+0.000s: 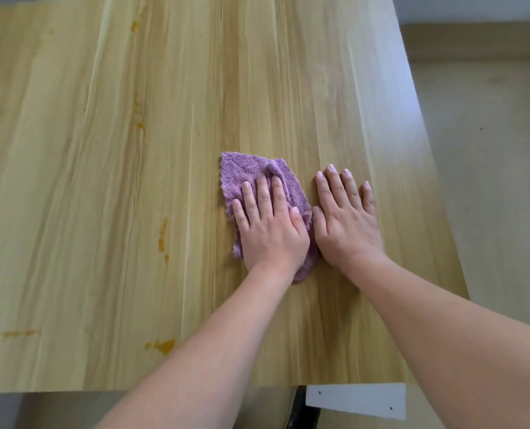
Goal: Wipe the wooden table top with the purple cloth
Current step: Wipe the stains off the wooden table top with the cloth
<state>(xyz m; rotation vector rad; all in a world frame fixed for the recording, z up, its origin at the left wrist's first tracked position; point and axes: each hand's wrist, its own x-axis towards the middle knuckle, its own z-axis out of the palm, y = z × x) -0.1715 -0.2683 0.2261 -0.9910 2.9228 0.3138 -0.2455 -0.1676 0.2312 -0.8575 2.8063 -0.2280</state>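
Fluffy terry purple cloth [251, 178]; smooth, satin wood-grain table top [102, 181].

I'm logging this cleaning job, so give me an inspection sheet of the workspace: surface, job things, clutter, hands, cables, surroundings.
Surface: wooden table top, light grain, with orange stains scattered over its left half, the side away from the cloth.
Job's things: purple cloth, rumpled, lying flat right of centre.
Clutter: nothing seen.
Hands: left hand pressed flat on the cloth, fingers spread; right hand flat on bare wood just beside the cloth, holding nothing.
Cables: nothing seen.
Surroundings: beige floor to the right; a white bracket below the table's near edge.
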